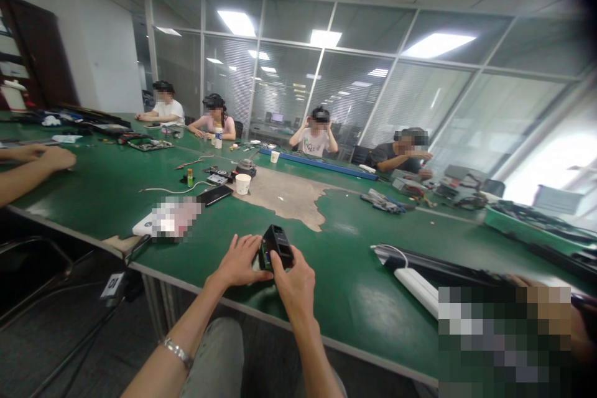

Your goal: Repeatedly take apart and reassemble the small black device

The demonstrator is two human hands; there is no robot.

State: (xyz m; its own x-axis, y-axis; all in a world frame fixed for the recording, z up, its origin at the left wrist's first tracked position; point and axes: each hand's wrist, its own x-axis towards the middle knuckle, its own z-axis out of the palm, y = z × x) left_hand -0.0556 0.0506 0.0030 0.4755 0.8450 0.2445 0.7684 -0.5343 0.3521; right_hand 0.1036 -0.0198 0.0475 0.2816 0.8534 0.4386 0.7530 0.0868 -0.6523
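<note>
Two hands [240,261] are clamping black boxy device [278,240] | green tabletop [345,267] is fronting far glass partition [289,62] | pixelation [499,348] is masking near right

From the near edge of the green table [342,255], a black phone [215,195] lies at eleven o'clock, the far paper cup [275,157] stands at twelve, and a green bin [509,225] sits at two.
</note>
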